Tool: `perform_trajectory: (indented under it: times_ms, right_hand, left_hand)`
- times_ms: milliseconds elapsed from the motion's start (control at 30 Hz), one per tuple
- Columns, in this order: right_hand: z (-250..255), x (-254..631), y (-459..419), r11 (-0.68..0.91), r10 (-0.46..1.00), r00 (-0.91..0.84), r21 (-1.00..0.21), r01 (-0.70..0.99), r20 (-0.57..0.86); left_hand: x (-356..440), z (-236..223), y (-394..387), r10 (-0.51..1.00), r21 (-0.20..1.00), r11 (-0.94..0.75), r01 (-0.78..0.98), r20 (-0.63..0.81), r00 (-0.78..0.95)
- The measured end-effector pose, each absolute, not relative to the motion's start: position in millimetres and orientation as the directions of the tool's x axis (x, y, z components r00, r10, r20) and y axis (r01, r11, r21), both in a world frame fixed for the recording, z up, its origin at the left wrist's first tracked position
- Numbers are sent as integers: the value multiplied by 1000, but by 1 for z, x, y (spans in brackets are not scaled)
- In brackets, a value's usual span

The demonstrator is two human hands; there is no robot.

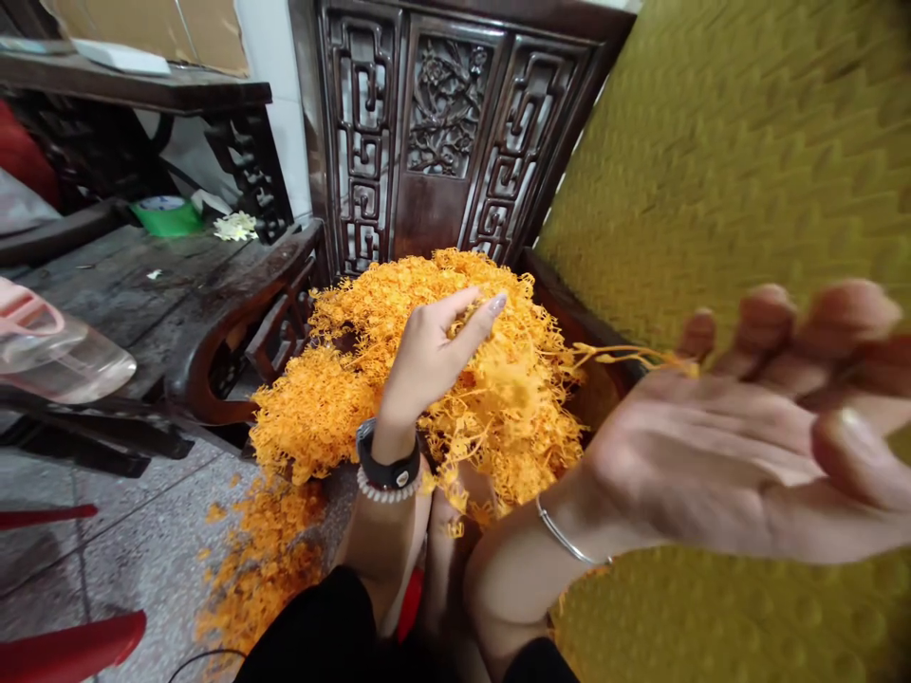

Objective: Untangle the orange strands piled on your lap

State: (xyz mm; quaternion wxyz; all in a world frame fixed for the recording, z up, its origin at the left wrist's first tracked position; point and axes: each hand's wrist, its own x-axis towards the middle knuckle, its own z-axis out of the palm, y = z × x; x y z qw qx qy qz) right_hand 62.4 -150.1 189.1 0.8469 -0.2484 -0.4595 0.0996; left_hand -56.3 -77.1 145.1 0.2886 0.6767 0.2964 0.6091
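A large heap of orange plastic-looking sprigs point(427, 275), thin and branching, fills the space before me. Over its middle is my left hand point(434, 356), seen from the back, with the thumb and forefinger bent toward each other; whatever they pinch, if anything, is hidden. Just below those fingertips, a blurred orange clump point(518, 384) stands out from the heap. My right hand point(740, 446) is raised at the right, palm up, fingers apart and slightly curled. One thin orange strand point(626, 353) stretches from the heap's side to the edge of this palm near the little finger.
A dark carved wooden chair point(437, 209) stands behind and around the heap. At left, a wooden bench point(106, 275) bears green tape point(167, 216) and a clear bottle point(71, 360). Loose orange pieces point(263, 569) lie on the floor. A yellow-green woven surface point(726, 171) rises at right.
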Motion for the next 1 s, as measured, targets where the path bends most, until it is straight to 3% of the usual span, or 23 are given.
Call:
perform_trajectory:
  times_ms: [67, 133, 233, 367, 533, 833, 900, 1000]
  right_hand:
    - [188, 50, -148, 844, 414, 472, -523, 121, 778]
    - [184, 43, -140, 736, 560, 337, -641, 218, 757]
    - [177, 47, -127, 506, 815, 97, -784, 358, 571]
    - [172, 63, -121, 462, 887, -147, -833, 304, 438]
    - [167, 62, -118, 425, 897, -246, -868, 256, 366]
    - [165, 57, -111, 517, 856, -227, -748, 415, 465]
    - [167, 54, -113, 507, 862, -213, -801, 318, 461]
    - [169, 45, -115, 507, 846, -230, -860, 68, 481]
  left_hand:
    - [-56, 146, -78, 741, 739, -672, 57, 668, 77]
    - [-57, 147, -81, 718, 715, -696, 55, 695, 47]
    - [-59, 148, -84, 665, 665, -745, 54, 746, -21]
    - [-63, 148, -83, 648, 651, -753, 92, 759, -62]
    - [-64, 145, -81, 664, 662, -745, 84, 748, -15]
    - [-72, 145, -77, 684, 668, -721, 183, 728, 38]
    - [-71, 144, -78, 708, 703, -704, 102, 706, 20]
    - [-63, 145, -85, 815, 803, -559, -207, 578, 41]
